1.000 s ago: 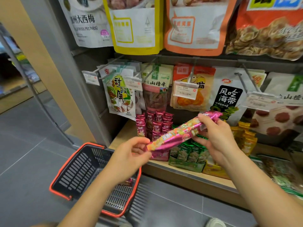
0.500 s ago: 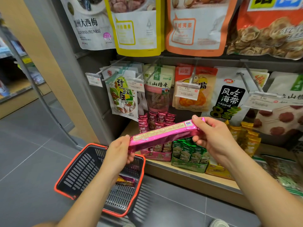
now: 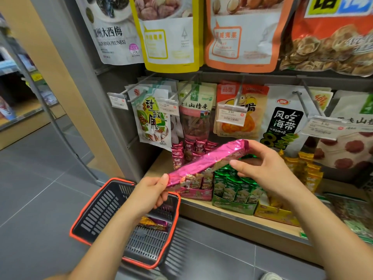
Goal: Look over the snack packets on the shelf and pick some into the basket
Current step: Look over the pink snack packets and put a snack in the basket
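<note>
Basket (image 3: 101,209) holds packets (image 3: 154,221); left hand (image 3: 150,191), right hand (image 3: 262,168) grip pink packet (image 3: 205,160).

- The basket (image 3: 80,219) sits on the floor, left of the shelf (image 3: 222,211).
- One small packet (image 3: 153,222) lies in it.
- The long snack packet (image 3: 205,160) is tilted in front of the shelf, with the left hand (image 3: 150,194) at its low end and the right hand (image 3: 262,168) at its high end.
- On the shelf behind it stand boxes of little packets (image 3: 232,190).
- Above them are hanging bags (image 3: 193,112).
</note>
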A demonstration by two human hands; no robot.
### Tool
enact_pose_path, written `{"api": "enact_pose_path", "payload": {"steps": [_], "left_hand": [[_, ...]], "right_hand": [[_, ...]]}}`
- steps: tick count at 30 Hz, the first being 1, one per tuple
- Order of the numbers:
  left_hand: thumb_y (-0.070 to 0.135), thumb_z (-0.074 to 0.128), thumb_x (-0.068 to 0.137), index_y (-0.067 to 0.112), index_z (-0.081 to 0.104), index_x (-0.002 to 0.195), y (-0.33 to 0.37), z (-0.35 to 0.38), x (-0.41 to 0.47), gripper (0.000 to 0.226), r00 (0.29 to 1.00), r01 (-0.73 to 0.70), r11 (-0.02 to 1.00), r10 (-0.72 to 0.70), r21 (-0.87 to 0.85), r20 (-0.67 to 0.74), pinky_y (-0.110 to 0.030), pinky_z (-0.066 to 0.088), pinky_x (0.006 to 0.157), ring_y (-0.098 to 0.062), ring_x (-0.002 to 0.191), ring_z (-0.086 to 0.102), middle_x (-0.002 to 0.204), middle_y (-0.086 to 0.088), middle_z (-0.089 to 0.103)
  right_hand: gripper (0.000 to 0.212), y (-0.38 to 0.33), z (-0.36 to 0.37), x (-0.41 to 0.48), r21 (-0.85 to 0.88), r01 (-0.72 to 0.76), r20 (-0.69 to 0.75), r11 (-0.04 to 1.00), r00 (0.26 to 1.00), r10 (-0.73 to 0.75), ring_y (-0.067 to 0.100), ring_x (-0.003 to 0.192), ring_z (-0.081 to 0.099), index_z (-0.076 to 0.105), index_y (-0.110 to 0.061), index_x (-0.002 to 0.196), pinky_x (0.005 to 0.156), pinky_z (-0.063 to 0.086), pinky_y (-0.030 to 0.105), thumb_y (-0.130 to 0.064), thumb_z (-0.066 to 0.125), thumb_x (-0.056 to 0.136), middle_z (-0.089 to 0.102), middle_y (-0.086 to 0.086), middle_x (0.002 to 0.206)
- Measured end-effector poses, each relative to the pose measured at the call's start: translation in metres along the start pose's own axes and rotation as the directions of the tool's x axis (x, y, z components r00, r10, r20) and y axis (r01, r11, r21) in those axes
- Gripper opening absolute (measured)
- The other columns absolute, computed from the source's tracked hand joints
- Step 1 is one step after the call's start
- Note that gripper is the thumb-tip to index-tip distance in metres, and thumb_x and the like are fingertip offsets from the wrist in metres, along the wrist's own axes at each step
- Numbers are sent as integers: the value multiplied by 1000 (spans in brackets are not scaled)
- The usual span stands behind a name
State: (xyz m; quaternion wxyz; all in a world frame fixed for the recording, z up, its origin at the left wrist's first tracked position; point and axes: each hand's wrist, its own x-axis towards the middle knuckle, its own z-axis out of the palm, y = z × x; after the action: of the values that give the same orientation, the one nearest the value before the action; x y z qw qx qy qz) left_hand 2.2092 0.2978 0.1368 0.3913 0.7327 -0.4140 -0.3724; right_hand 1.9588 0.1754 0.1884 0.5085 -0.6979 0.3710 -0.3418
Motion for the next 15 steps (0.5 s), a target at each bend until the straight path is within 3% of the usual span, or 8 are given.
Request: {"api": "enact_pose_path", "payload": {"steps": [3, 7, 10, 12, 15], "left_hand": [[42, 37, 102, 13, 55, 66, -4, 3, 1, 50, 987, 71, 997, -73, 22, 141, -19, 32, 46, -6, 44, 41, 50, 7, 52], [35, 35, 105, 15, 58, 76, -9, 9, 15, 42, 978, 127, 989, -138, 78, 156, -18, 36, 49, -4, 46, 43, 56, 6, 55], [26, 36, 105, 15, 63, 91, -9, 13, 36, 32, 986, 130, 987, -138, 91, 89, -16, 39, 48, -3, 47, 46, 66, -1, 58], [23, 38, 104, 16, 65, 99, -7, 17, 51, 28, 993, 98, 994, -101, 51, 60, -17, 41, 49, -6, 52, 51, 78, -6, 66], [18, 42, 102, 19, 60, 122, 1, 27, 81, 28, 997, 23, 1000, -23, 0, -73, -31, 56, 68, -14, 78, 63, 104, -9, 69]], "right_hand": [[42, -4, -2, -1, -38, 113, 51, 993, 992, -111, 14, 87, 72, 64, -42, 110, 74, 60, 29, -8, 71, 85, 71, -4, 102], [31, -6, 0, -3, -240, 186, 99, 953, 981, -167, 5, 97, 66, 66, -37, 105, 89, 55, 35, -16, 73, 84, 70, -15, 97], [39, -8, 10, -6, -311, 238, 133, 920, 970, -206, -7, 104, 59, 60, -46, 108, 95, 48, 22, -21, 75, 82, 67, -24, 101], [49, -8, 18, -9, -389, 332, 103, 859, 943, -317, -9, 105, 58, 58, -51, 112, 94, 45, 12, -14, 73, 84, 63, -31, 107], [47, -4, 27, -7, -579, 428, 8, 694, 854, -521, 8, 113, 61, 64, -18, 124, 102, 46, 23, 1, 72, 81, 66, -8, 119]]}}
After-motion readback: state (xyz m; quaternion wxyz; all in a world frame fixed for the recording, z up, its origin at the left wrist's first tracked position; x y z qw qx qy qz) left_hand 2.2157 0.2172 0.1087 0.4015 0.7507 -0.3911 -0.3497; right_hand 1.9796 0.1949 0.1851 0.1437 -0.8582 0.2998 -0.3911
